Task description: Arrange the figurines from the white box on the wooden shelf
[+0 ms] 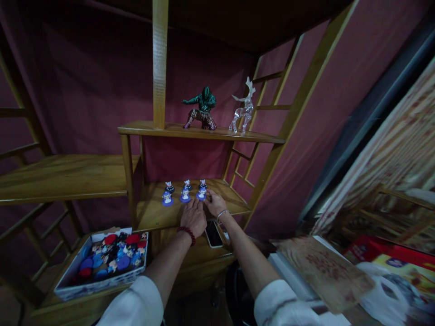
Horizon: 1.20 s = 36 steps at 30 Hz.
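Two rows of small figurines stand on the lower shelf (149, 213). The front row has three white-and-purple figurines on round purple bases: a left one (167, 198), a middle one (185, 194) and a right one (201, 194). Behind them are three white-and-black figurines (187, 184) on dark bases. My right hand (216, 203), with a bracelet at its wrist, has its fingers closed at the right edge of the right purple-based figurine. My left hand (194, 218), wearing a dark red bead bracelet, lies palm down with fingers stretched out just in front of it.
A box (102, 283) full of mixed figurines sits lower left. Below my hands lies a phone (214, 234). The upper shelf (142, 128) bears a green crouching figure (205, 106) and a clear deer figurine (245, 108). Cardboard (326, 267) and a plastic bag (384, 294) are at right.
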Tool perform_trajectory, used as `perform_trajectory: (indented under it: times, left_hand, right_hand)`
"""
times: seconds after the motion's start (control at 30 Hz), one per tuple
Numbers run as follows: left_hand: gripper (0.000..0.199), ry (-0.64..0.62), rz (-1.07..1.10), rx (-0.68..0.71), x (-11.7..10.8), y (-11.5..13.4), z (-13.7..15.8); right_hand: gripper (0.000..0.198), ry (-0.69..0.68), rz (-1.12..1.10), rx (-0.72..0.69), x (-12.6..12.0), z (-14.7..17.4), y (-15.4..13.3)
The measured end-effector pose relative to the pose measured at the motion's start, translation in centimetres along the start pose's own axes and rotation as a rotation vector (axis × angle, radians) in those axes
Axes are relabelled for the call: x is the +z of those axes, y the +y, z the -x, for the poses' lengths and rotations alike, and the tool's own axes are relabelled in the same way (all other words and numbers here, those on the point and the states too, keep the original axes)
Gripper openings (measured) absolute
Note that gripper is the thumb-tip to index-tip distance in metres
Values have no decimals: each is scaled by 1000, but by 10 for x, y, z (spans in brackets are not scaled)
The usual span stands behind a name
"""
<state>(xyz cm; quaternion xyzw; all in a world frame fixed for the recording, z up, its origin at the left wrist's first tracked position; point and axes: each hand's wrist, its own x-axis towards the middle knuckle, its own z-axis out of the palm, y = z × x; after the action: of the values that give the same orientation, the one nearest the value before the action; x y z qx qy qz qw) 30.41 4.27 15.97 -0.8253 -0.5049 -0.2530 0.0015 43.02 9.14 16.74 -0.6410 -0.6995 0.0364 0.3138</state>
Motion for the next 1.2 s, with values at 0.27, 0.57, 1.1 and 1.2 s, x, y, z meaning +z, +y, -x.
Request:
perform_trajectory:
  times: [0.27, 0.57, 1.1, 1.2]
  left_hand:
    - [39, 59, 15, 54, -5, 0, 9]
    - [38, 99, 106, 120, -12, 1, 31]
    - [65, 95, 313, 200, -27, -10, 96]
    - [58, 92, 300, 217, -29, -19, 109]
  right_hand:
    - [39, 23, -64, 72, -2, 7, 1]
    - [29, 206, -167, 169, -10, 39, -21]
    - [24, 351, -281, 13, 17, 115, -72]
    - [24, 356, -287, -51, 30, 129, -82]
